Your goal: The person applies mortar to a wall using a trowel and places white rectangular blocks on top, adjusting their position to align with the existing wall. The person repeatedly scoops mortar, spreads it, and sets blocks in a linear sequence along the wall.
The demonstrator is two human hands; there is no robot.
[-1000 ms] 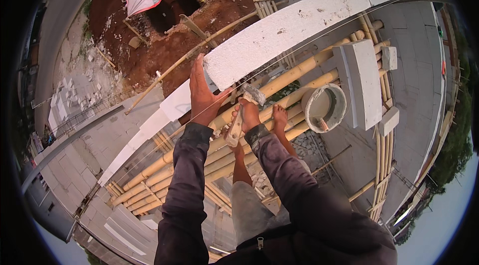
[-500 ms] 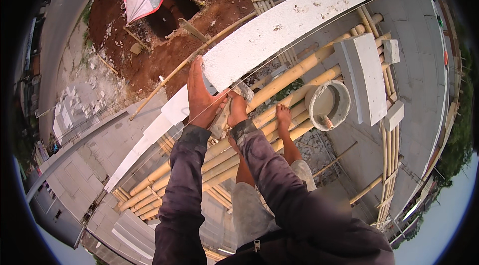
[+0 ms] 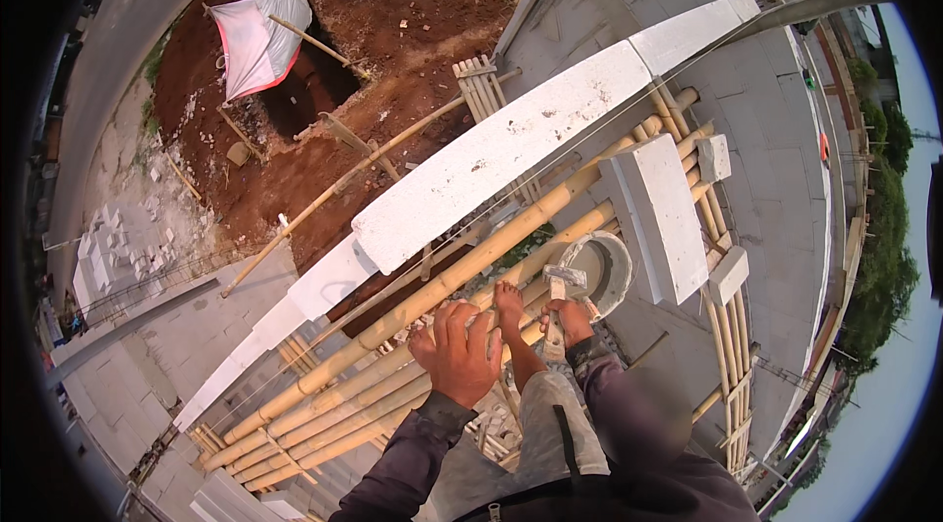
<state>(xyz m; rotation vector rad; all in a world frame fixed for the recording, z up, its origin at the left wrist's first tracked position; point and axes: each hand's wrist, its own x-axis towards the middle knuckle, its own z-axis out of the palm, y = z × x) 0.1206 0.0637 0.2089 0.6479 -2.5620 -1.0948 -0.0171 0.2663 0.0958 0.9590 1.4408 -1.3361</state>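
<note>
My right hand point(image 3: 572, 323) is wrapped round the handle of a mortar-caked hammer point(image 3: 556, 304), its head at the near-left rim of a round bucket point(image 3: 627, 272) of grey mortar. A reddish handle-like piece point(image 3: 589, 308) shows beside that hand, at the bucket's edge. My left hand point(image 3: 462, 353) is held above the bamboo poles with its fingers stretched out, holding nothing. My bare foot point(image 3: 508, 304) rests on the poles between the hands. Ahead, a long white block point(image 3: 511, 157) lies on the wall top, apart from both hands, with a thin string line along its near side.
Bamboo poles point(image 3: 344, 375) form the scaffold under me, with gaps between them. Right of the bucket lies a large white block point(image 3: 656, 218), with a smaller block point(image 3: 728, 274) beyond. Across the wall are red soil and a pit partly covered by a white sheet point(image 3: 260, 26).
Both hands have left the end of the long white block and come back toward me. My right hand has carried the hammer rightward to the bucket. My view has shifted too.
</note>
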